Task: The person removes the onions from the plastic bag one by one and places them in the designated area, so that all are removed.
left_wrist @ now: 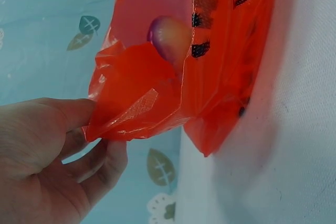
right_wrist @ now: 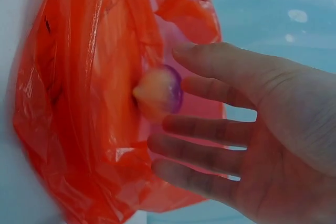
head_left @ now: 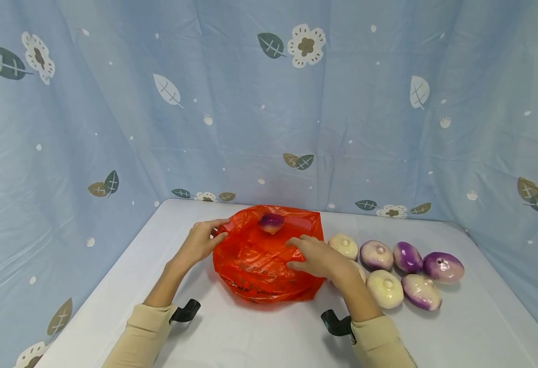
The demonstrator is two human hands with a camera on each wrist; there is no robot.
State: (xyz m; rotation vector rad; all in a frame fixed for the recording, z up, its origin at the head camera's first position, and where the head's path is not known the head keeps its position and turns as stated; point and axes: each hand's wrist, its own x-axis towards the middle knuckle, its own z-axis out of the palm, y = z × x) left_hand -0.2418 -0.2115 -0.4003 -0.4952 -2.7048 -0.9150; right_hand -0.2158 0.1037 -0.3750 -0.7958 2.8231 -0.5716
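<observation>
A red plastic bag (head_left: 260, 276) with black print lies on the white table, its mouth spread. My left hand (head_left: 201, 242) pinches the bag's left rim between thumb and fingers, as the left wrist view shows. A purple and cream onion (head_left: 271, 223) is at the bag's mouth, slightly blurred in the right wrist view. My right hand (head_left: 320, 257) is over the bag's right side, fingers spread and extended. In the right wrist view, its fingertips (right_wrist: 173, 123) overlap the edge of the onion, and nothing is gripped.
Several onions lie in two rows right of the bag, among them a cream one (head_left: 385, 289) and a purple one (head_left: 443, 267). The right forearm passes over the nearest of them. A blue patterned curtain (head_left: 250, 128) stands behind the table (head_left: 232, 337) and at its sides.
</observation>
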